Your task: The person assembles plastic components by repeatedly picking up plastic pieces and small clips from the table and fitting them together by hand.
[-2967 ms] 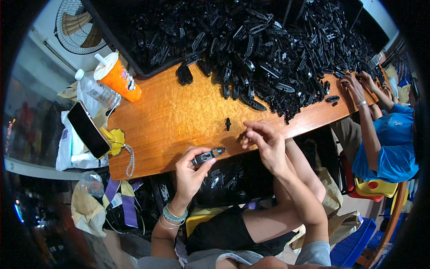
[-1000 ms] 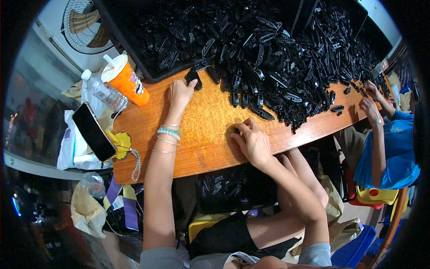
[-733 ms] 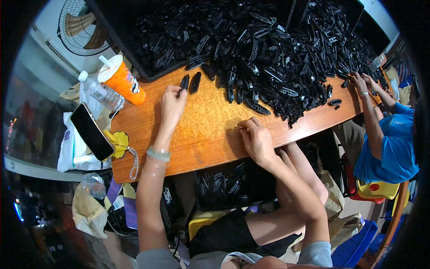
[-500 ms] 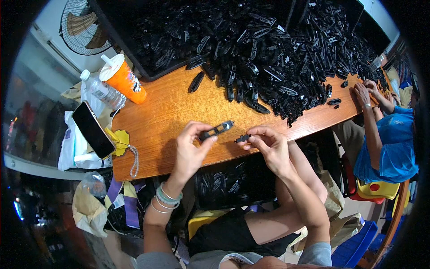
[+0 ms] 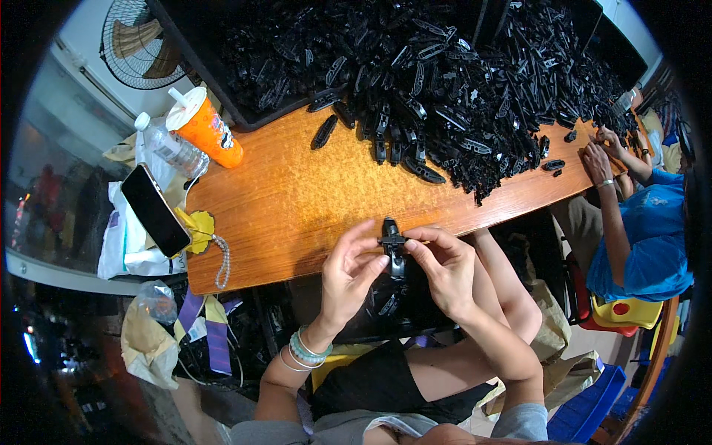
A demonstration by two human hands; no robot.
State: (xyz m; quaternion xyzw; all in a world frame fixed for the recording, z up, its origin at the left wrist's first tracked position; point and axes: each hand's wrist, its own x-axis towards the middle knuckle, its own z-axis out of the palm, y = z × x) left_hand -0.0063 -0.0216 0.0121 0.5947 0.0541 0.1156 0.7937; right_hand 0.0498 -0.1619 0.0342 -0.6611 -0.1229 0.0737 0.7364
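Over the table's near edge, a long black plastic housing (image 5: 396, 267) with rounded ends stands lengthwise between my hands. Closed against its left side are the thumb and fingers of my left hand (image 5: 347, 278), which has bangles at the wrist. My right hand (image 5: 447, 271) pinches a small black plastic piece (image 5: 391, 241) that lies crosswise over the housing. Whether the two pieces are joined cannot be made out, as fingertips cover part of the contact.
A large heap of black plastic parts (image 5: 445, 96) covers the far side of the wooden table (image 5: 282, 222). At left are an orange cup (image 5: 211, 133), a clear bottle (image 5: 172, 154) and a propped phone (image 5: 154, 211). A co-worker in blue (image 5: 630, 237) handles parts at right.
My left hand has moved right and turned the housing from slanted to lengthwise. The small piece in my right hand, apart from it before, now lies across it.
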